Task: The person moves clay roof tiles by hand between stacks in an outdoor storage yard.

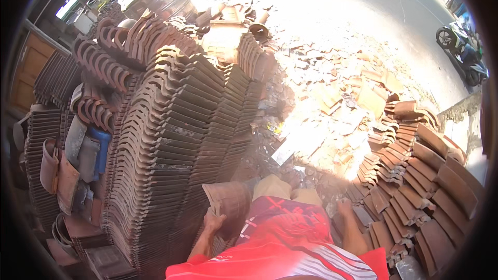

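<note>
My left hand (213,221) is closed on the edge of a curved clay roof tile (231,201), beside my red shirt. The tile stands upright, in front of the lower end of a tall stack of roof tiles (179,140). My right hand (343,207) hangs low on my other side, next to the tiles piled on the right. Its fingers look curled in; what they hold, if anything, is hidden. Long rows of wavy tile edges show in the stack, packed tightly together.
More tiles (425,186) lie in overlapping rows on the right. Broken tile pieces (332,93) litter the sunlit ground ahead. Beyond lies a road (415,15) with a parked motorbike (459,44). Loose tiles and a blue object (100,148) sit at the left, near a wooden door (33,70).
</note>
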A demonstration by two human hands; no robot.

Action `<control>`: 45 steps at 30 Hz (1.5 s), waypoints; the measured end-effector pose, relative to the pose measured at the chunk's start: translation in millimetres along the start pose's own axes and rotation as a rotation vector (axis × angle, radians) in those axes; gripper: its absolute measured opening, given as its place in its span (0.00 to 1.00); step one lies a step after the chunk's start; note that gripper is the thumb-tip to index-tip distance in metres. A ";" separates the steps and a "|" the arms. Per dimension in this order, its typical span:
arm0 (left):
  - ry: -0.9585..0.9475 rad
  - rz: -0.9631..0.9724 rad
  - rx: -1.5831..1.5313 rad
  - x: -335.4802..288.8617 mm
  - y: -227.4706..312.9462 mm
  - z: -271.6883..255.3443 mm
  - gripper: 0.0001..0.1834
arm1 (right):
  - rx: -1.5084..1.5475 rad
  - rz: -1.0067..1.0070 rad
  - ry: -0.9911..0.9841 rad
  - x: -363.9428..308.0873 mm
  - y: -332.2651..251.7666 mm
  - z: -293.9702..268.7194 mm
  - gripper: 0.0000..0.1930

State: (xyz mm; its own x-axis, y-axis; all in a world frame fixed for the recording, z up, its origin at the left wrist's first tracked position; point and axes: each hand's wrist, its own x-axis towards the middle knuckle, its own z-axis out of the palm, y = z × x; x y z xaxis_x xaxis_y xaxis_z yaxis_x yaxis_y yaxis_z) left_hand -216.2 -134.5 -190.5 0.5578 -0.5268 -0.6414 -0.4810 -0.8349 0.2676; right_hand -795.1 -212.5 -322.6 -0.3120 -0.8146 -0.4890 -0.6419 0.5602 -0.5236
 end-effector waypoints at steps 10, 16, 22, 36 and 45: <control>0.080 -0.037 0.032 104.3 205.5 -72.7 0.36 | 0.080 -0.324 -0.279 260.5 -378.4 -28.2 0.19; -0.012 0.125 -0.130 147.6 355.5 -68.1 0.29 | -0.176 -0.722 -0.451 243.7 -540.5 -23.7 0.29; -0.055 0.319 -0.228 173.3 474.7 -117.4 0.24 | -0.152 -1.194 -0.512 287.5 -679.1 13.8 0.35; 0.341 0.244 -0.305 201.8 676.7 -175.3 0.23 | 0.489 -0.898 -1.070 437.4 -871.8 46.6 0.35; 0.880 0.267 -0.279 286.7 764.4 -233.9 0.23 | 0.591 -0.901 -1.286 487.0 -1033.9 69.2 0.32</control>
State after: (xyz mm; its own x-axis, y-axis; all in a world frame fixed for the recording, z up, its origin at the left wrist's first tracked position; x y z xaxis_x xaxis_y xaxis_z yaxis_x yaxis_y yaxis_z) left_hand -265.7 -961.1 -1.6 0.8158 -0.5409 0.2047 -0.5505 -0.6179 0.5613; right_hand -234.9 -1178.0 -67.6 0.9121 -0.4083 0.0360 0.1427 0.2340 -0.9617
